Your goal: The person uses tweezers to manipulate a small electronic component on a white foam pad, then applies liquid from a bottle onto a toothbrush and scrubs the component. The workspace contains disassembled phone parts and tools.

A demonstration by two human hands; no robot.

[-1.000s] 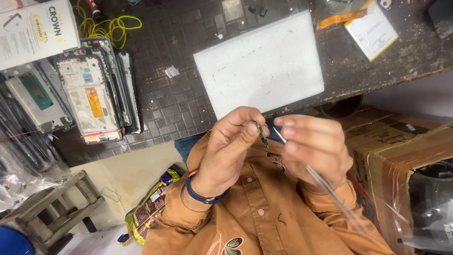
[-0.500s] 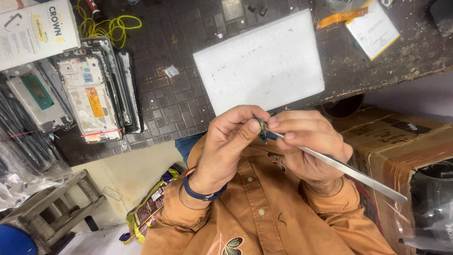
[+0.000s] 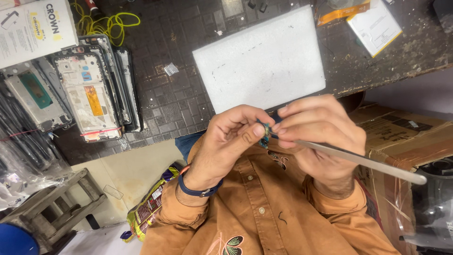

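White foam sheet [image 3: 259, 56] lies bare ahead; phone frames [image 3: 89, 94] crowd the bench's left.

A dark gridded workbench [image 3: 188, 94] carries a white foam sheet [image 3: 259, 61] at its middle, stacked phone frames [image 3: 94, 94] to the left, yellow cable [image 3: 115, 21] far left, and a white booklet [image 3: 375, 26] far right

At the top left corner of your dark tiled desk [image 3: 188, 104] lies a white rectangular printed carton [image 3: 33, 28], and at the top right a white paper leaflet [image 3: 375, 26] beside an orange flat packet [image 3: 342, 12]. A brown cardboard box [image 3: 406, 137] stands by your right arm. On the floor at your left lies a yellow and purple snack wrapper [image 3: 148, 208].
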